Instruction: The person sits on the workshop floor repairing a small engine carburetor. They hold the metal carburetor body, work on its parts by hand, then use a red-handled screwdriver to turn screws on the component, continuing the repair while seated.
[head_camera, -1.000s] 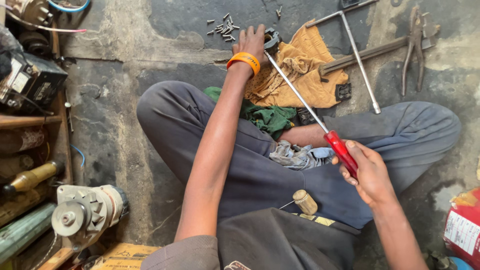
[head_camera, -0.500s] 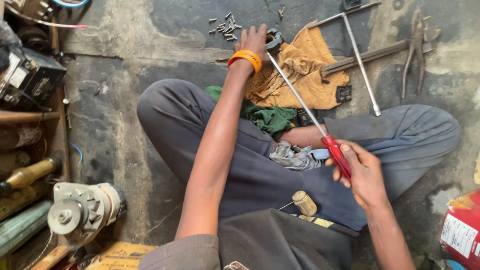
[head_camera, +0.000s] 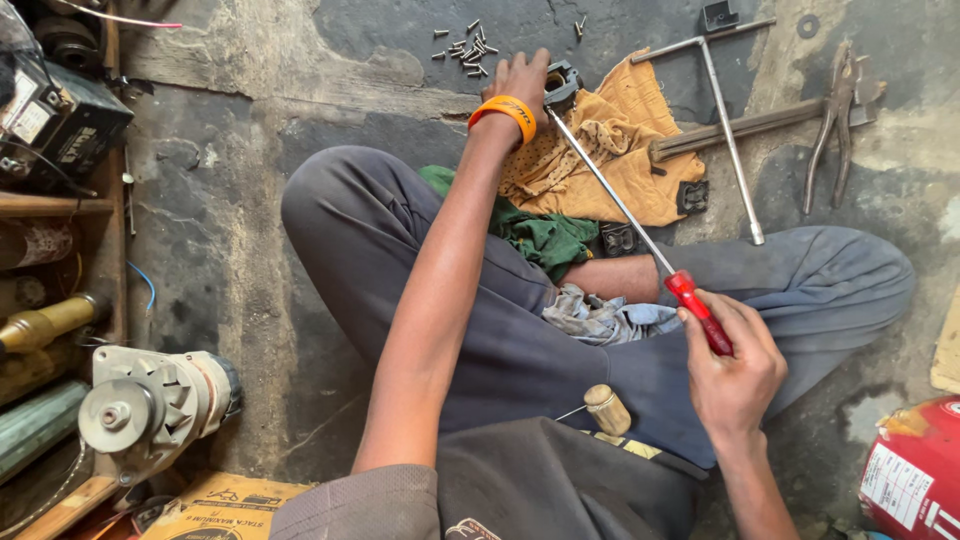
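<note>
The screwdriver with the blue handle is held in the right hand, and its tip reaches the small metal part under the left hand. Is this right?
Not quite: the screwdriver has a red handle, not blue, as the head view shows. The right hand does hold it, and its tip reaches the small metal part under the left hand.

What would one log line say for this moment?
left hand: holding small metal part | right hand: gripping red-handled screwdriver | tip: at part | surface: yellow cloth
</note>
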